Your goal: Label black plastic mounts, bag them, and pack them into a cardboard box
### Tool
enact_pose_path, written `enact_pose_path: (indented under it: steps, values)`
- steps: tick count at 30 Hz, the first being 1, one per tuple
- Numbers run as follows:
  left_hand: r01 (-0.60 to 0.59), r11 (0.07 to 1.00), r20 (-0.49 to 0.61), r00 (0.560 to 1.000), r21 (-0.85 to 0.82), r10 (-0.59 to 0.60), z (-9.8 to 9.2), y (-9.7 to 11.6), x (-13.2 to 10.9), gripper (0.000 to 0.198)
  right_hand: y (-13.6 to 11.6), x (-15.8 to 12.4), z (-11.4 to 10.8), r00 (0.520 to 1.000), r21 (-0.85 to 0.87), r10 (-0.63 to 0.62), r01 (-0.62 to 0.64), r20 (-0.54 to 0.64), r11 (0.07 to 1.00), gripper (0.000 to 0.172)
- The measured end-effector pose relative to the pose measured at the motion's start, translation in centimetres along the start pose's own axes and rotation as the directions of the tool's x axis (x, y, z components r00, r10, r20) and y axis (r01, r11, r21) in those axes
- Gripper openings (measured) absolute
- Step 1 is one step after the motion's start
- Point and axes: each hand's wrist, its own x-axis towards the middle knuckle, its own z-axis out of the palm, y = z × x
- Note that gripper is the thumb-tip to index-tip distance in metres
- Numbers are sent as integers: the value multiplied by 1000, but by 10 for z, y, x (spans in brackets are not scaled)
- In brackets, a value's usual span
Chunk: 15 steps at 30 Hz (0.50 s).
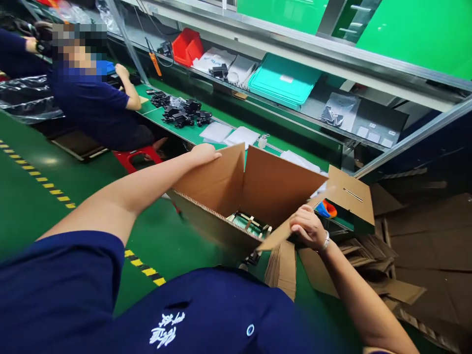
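A large brown cardboard box (282,184) is held up in front of my body, its top open. Through it I see a slatted frame and green surface (250,223), so its bottom looks open too. My left hand (203,154) grips the upper edge of the far-left panel, fingers over the rim. On the opposite side, my right hand (309,227) is closed round the edge of the right panel, which leans outward. Fingertips of both hands are partly hidden behind the cardboard.
A green workbench (157,117) carries black parts (184,113) and white sheets (243,136). Above it, a shelf holds a teal bin (282,78) and red bin (187,46). Flat cardboard (283,270) stands below right. A co-worker (92,103) sits at left.
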Motion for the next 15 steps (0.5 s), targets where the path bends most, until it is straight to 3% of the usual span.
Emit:
enact_pose_path:
  steps: [3, 5, 6, 7, 9, 10, 11, 13, 15]
  values:
    - [-20, 996, -4, 1000, -91, 20, 11, 14, 14, 33, 12, -17, 3, 970, -52, 189, -184, 155, 982, 57]
    - [-58, 982, 25, 998, -181, 63, 34, 22, 11, 25, 21, -26, 15, 925, -87, 367, -360, 94, 929, 48]
    - [-75, 970, 39, 995, -231, 87, 46, 25, 8, 23, 25, -28, 21, 895, -82, 447, -446, -10, 891, 41]
    - [-92, 955, 47, 993, -283, 110, 57, 26, 4, 23, 27, -29, 27, 841, -54, 524, -535, -137, 843, 35]
    - [-124, 919, 44, 988, -375, 151, 73, 27, -2, 35, 29, -26, 37, 664, 105, 693, -696, -281, 710, 54]
    - [-138, 903, 41, 985, -407, 169, 77, 26, -3, 42, 29, -24, 40, 583, 217, 776, -747, -241, 629, 66]
    - [-154, 884, 32, 982, -441, 187, 79, 26, -3, 48, 29, -21, 41, 533, 320, 835, -774, -137, 546, 73]
    - [-189, 816, -17, 977, -547, 215, 82, 28, -2, 57, 31, -18, 41, 523, 457, 846, -780, 104, 426, 75]
    - [-222, 703, -105, 973, -675, 207, 88, 37, -2, 65, 34, -20, 37, 548, 497, 808, -774, 216, 393, 73]
